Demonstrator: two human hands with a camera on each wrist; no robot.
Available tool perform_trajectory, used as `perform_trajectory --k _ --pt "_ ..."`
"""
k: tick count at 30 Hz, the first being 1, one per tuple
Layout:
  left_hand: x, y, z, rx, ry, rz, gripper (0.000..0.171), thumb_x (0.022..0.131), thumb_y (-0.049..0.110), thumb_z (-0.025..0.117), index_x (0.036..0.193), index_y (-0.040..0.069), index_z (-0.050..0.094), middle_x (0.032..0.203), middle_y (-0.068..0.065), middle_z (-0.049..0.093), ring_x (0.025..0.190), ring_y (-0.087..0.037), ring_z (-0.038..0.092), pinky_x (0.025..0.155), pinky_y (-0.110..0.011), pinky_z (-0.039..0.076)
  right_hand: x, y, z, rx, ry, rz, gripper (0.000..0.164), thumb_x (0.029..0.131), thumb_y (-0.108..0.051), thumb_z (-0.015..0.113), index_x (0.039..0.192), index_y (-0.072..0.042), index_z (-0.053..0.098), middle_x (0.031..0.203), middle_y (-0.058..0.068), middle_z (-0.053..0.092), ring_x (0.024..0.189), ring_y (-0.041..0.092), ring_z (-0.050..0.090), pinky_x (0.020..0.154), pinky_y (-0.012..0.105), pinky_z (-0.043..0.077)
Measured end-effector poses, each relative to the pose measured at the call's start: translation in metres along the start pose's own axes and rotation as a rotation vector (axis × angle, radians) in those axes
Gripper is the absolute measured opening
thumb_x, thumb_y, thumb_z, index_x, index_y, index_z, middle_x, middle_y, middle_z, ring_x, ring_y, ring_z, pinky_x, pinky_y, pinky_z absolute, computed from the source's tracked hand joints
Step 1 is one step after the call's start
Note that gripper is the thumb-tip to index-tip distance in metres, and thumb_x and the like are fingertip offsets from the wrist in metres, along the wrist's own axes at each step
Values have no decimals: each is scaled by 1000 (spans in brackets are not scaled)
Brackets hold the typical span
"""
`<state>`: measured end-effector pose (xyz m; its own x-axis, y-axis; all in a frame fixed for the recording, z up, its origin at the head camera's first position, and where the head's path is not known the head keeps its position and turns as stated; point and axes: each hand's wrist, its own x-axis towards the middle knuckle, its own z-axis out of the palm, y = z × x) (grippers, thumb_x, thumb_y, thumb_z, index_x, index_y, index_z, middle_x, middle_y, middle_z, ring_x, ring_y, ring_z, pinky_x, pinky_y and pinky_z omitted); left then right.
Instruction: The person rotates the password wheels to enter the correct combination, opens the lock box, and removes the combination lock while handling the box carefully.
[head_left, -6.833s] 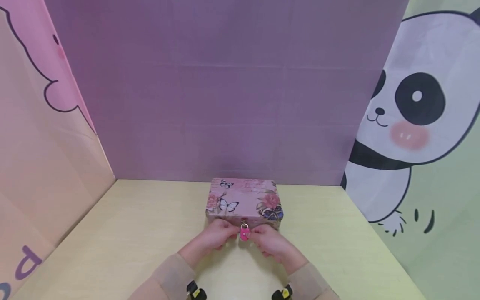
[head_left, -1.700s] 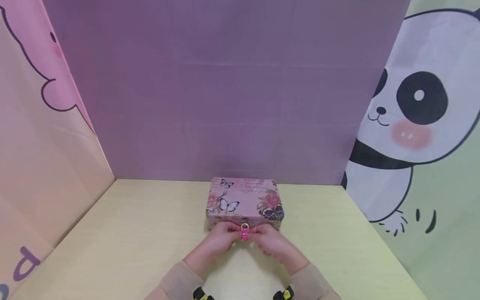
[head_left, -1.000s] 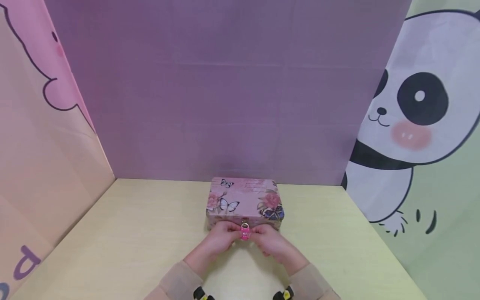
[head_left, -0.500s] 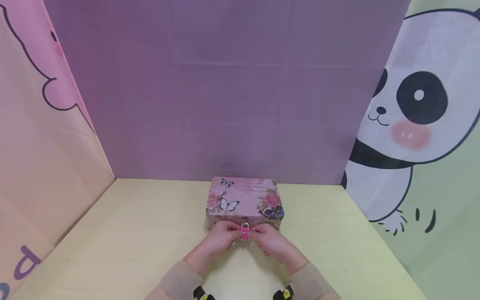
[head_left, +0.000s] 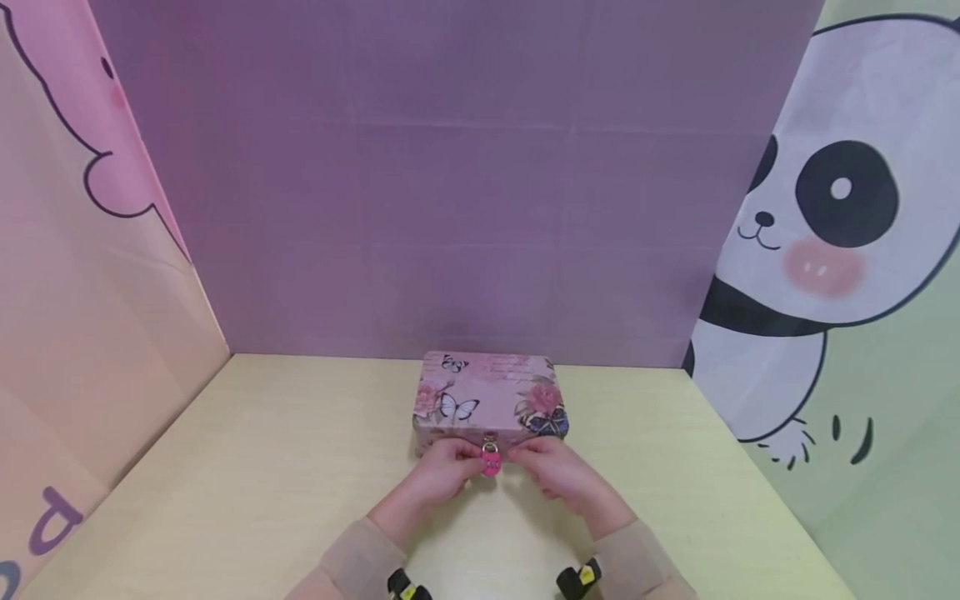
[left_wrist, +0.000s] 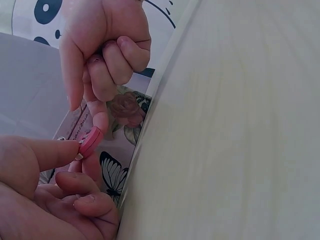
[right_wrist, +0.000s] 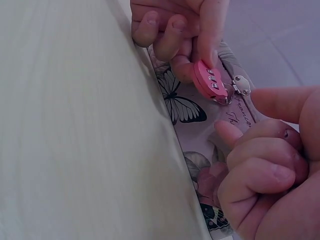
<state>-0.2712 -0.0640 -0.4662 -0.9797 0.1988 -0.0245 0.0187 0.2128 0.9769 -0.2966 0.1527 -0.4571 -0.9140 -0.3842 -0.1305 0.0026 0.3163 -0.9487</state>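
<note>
A pink combination padlock (head_left: 491,461) with small number dials hangs by its metal shackle at the silver clasp (right_wrist: 242,86) on the front of a box (head_left: 487,390). The box is pink, printed with butterflies and roses, its lid down. My left hand (head_left: 442,468) pinches the padlock between thumb and index finger. Just right of the lock is my right hand (head_left: 564,472), holding nothing. In the right wrist view, its thumb and index finger stand apart, off the padlock, while the other fingers are bent.
The box sits on a pale wooden table (head_left: 285,467), near its back edge. A purple backdrop (head_left: 465,183) rises behind it. Printed side panels stand on both sides, the right one with a panda (head_left: 810,275).
The right hand has let go of the padlock and shifted slightly right. The left hand keeps its pinch on the lock. The box stays in place.
</note>
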Motion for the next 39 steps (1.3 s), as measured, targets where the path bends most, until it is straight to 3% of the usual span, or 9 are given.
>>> perform_trajectory --k 10,15,19,28,39 --pt "0 1 0 -3 0 -3 13 94 5 66 100 -6 68 82 -4 62 59 -9 44 53 -22 38 -1 -3 0 -12 -5 1 37 99 -29 65 120 1 69 59 -8 37 47 7 29 43 21 26" --pt "-1 1 0 -8 -4 -5 14 95 7 67 101 -5 68 83 -4 62 58 -9 42 52 -22 37 0 -2 2 -42 -25 -11 42 99 -30 65 125 2 66 65 -3 47 47 6 32 43 20 29" --pt "-1 1 0 -5 -4 5 13 94 5 66 101 -6 68 81 -4 60 57 -9 42 51 -21 36 2 0 6 -50 -35 -22 36 99 -26 65 122 1 67 76 2 58 46 6 32 42 20 29" --pt "2 -1 -1 -22 -20 -3 11 94 5 65 99 -4 69 83 -10 64 53 -7 40 48 -20 35 2 1 16 -50 -45 -40 20 96 -19 67 105 -2 71 64 -4 47 45 6 31 42 20 28" --pt "0 -1 1 -22 -19 6 13 94 7 67 100 -5 68 81 -5 62 54 -6 40 49 -20 34 5 7 20 -42 -20 -42 15 95 -17 65 95 -3 71 57 -8 41 43 6 29 40 21 26"
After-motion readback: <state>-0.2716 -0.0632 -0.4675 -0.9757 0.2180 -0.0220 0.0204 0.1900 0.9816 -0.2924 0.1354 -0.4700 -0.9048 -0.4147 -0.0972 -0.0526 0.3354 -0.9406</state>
